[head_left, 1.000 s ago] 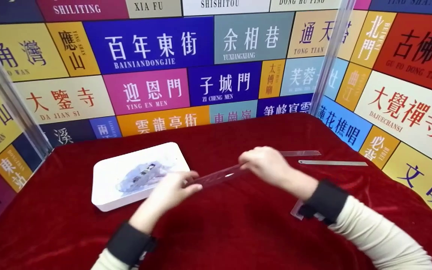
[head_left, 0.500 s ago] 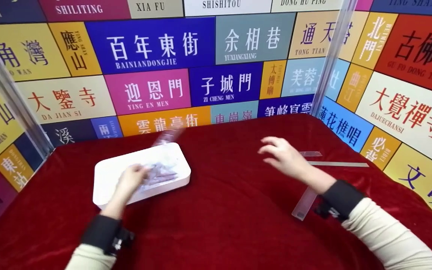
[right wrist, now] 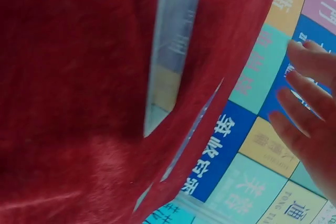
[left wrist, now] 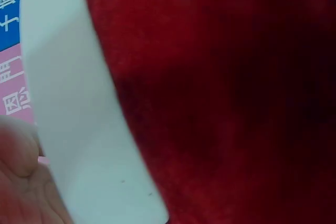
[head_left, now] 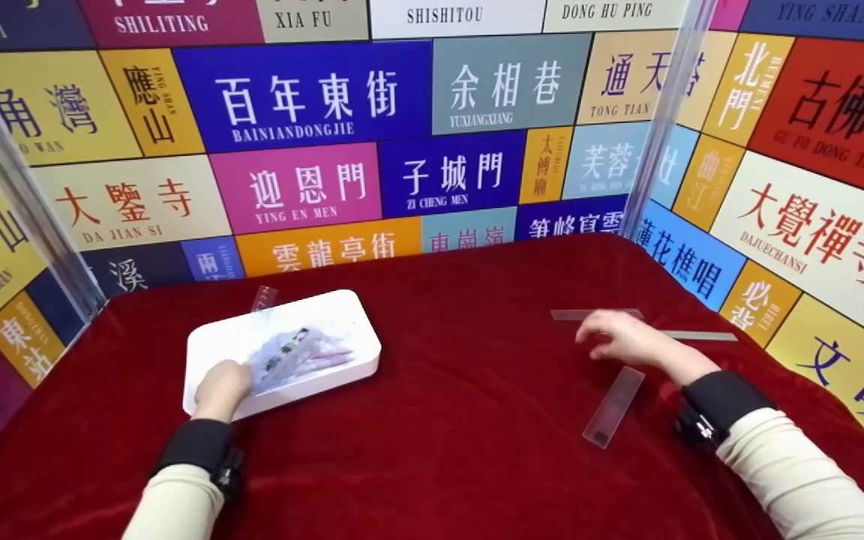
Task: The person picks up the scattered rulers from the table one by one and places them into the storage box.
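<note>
In the head view my left hand (head_left: 223, 386) is over the left end of a shallow white box (head_left: 211, 337), fingers curled. A clear plastic ruler (head_left: 264, 298) runs from it across the box, its far end showing past the back rim; the fingertips' grip is hidden. The box wall (left wrist: 79, 103) fills much of the left wrist view, with part of the hand beside it. My right hand (head_left: 623, 339) hovers with loosely bent, parted fingers and holds nothing. Near it lie a clear ruler (head_left: 613, 407), another clear ruler (head_left: 563, 315) and a metal ruler (head_left: 702, 336).
A crumpled clear plastic bag (head_left: 289, 356) with pinkish and dark-patterned items lies in the box. Dark red velvet cloth (head_left: 447, 435) covers the table. Panels of coloured signs (head_left: 304, 97) stand along the back and sides.
My left hand has carried the clear ruler leftward, from between both hands to over the box. My right hand has let go of the ruler and moved right.
</note>
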A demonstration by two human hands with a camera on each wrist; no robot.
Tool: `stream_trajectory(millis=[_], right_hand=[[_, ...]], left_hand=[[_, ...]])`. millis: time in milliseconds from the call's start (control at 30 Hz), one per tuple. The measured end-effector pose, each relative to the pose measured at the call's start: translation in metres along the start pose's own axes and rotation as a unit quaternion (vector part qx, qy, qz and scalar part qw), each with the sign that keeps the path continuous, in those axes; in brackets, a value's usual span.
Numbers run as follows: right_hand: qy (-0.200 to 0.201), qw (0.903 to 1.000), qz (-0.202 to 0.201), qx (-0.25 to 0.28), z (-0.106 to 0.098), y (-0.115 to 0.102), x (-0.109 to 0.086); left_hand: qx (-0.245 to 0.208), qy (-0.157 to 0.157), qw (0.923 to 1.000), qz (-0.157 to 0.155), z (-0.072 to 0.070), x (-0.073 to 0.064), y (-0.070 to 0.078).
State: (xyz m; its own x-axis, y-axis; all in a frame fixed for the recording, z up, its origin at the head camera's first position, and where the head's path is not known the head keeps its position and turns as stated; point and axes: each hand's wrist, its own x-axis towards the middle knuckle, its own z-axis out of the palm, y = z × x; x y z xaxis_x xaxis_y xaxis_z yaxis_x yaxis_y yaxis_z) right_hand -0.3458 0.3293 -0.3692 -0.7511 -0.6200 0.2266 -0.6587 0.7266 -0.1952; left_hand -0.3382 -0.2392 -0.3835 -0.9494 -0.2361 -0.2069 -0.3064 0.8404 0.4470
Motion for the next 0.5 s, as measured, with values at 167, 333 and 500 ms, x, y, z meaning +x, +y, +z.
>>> stream_trajectory(millis=[167, 333, 500], right_hand=[[-0.117, 0.9914, 0.021, 0.053, 0.004, 0.003, -0.010], [-0.194, 0.9767, 0.054, 0.074, 0.006, 0.003, -0.017], [-0.236, 0.9635, 0.112, 0.060, 0.007, 0.000, -0.019]], left_hand=[[0.025, 0.035, 0.9990, -0.014, 0.002, -0.003, -0.003], [0.051, 0.088, 0.9948, 0.014, 0.004, -0.011, 0.001], [0.064, 0.129, 0.9886, 0.046, 0.008, -0.020, 0.006]])
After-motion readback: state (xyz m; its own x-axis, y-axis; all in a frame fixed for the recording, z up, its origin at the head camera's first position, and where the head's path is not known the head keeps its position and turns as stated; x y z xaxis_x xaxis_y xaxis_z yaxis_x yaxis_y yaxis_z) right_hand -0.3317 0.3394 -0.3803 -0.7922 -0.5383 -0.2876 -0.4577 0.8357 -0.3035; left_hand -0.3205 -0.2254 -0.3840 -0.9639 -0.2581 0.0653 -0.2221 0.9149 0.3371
